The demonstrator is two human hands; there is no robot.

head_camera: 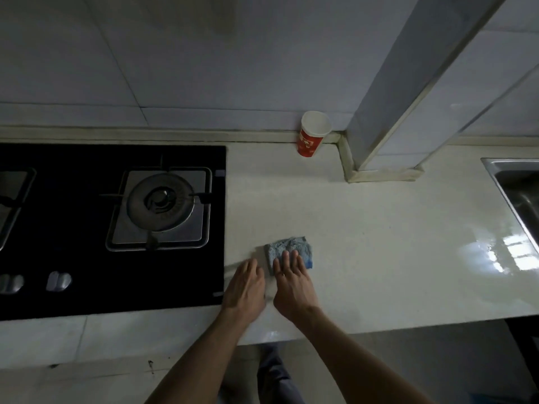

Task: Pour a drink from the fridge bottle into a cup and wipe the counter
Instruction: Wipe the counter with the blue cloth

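A folded blue cloth (287, 248) lies on the pale counter (364, 228), just right of the stove. My right hand (293, 282) rests flat on the cloth's near edge, fingers stretched over it. Palm down on the bare counter, my left hand (246, 285) lies beside it, to the left of the cloth. A red paper cup (311, 135) with a white rim stands upright at the back, against the wall by the pillar. No bottle is in view.
A black glass gas stove (87, 272) with a round burner (160, 201) fills the left side. A tiled pillar (388, 118) juts onto the counter at the back right. A steel sink (516, 193) sits at the far right edge.
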